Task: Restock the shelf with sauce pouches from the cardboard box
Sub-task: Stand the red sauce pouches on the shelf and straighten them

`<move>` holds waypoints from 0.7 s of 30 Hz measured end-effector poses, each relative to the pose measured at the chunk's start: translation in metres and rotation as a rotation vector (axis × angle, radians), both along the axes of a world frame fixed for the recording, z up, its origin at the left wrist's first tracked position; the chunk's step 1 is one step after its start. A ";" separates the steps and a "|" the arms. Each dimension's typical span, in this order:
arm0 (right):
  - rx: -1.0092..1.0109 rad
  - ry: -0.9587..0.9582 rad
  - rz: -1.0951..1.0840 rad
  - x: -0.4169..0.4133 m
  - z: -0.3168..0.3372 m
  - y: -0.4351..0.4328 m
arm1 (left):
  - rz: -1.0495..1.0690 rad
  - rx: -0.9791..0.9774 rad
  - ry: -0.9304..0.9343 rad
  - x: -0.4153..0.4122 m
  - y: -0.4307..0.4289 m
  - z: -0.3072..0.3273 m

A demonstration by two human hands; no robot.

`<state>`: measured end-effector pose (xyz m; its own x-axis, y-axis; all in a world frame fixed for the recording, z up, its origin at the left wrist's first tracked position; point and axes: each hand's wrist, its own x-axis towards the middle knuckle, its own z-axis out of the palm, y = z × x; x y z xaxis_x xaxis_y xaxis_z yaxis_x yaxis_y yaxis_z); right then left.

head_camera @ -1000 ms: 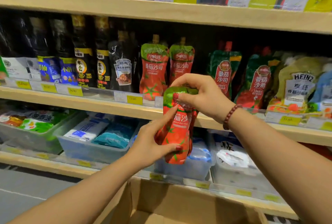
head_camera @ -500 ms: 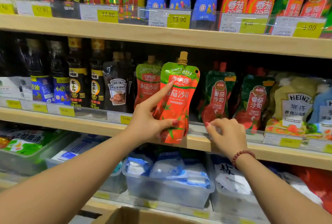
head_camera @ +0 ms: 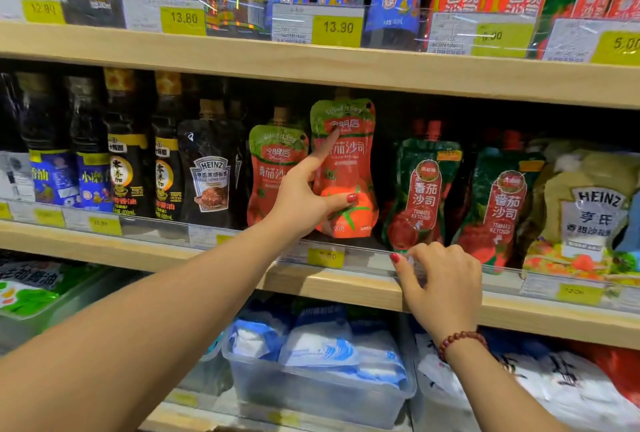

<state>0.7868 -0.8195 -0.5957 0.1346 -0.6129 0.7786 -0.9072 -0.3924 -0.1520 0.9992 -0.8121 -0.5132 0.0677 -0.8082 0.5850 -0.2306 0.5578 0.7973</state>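
A red sauce pouch [head_camera: 349,168] with a green top stands on the middle shelf [head_camera: 346,284], just right of a matching pouch [head_camera: 273,168]. My left hand [head_camera: 304,203] holds it from the left, with the index finger stretched up its front and the thumb across its lower part. My right hand [head_camera: 440,286] grips the clear plastic rail [head_camera: 363,260] at the shelf's front edge, right of the pouch. The cardboard box is out of sight.
Dark sauce bottles [head_camera: 166,168] fill the shelf's left part. Green ketchup pouches [head_camera: 422,196] and a Heinz pouch [head_camera: 588,220] stand on the right. The upper shelf [head_camera: 311,64] hangs close above. Clear bins [head_camera: 311,393] with white and blue packs sit below.
The pouch went up from in front of the shelf edge onto the middle shelf in my left hand. My right hand let go of its top and took hold of the rail.
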 end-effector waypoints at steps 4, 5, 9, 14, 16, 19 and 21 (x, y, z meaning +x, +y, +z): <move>-0.007 -0.005 -0.007 0.000 -0.001 0.001 | 0.050 0.022 -0.088 0.001 -0.009 -0.015; -0.013 -0.005 -0.008 0.001 -0.001 0.002 | 0.060 0.028 -0.083 0.002 -0.010 -0.018; -0.010 -0.006 -0.009 0.002 0.000 0.003 | 0.097 0.104 -0.262 0.006 -0.013 -0.024; 0.012 -0.026 0.003 0.001 0.000 0.004 | 0.124 0.162 -0.417 0.007 -0.012 -0.026; 0.012 -0.031 0.003 0.002 -0.001 0.005 | 0.184 0.153 -0.480 0.010 -0.008 -0.027; 0.012 -0.034 0.007 0.001 -0.001 0.004 | 0.316 0.106 -0.602 0.011 -0.001 -0.027; 0.006 -0.036 0.011 0.001 -0.001 0.004 | 0.422 0.066 -0.680 0.009 0.005 -0.024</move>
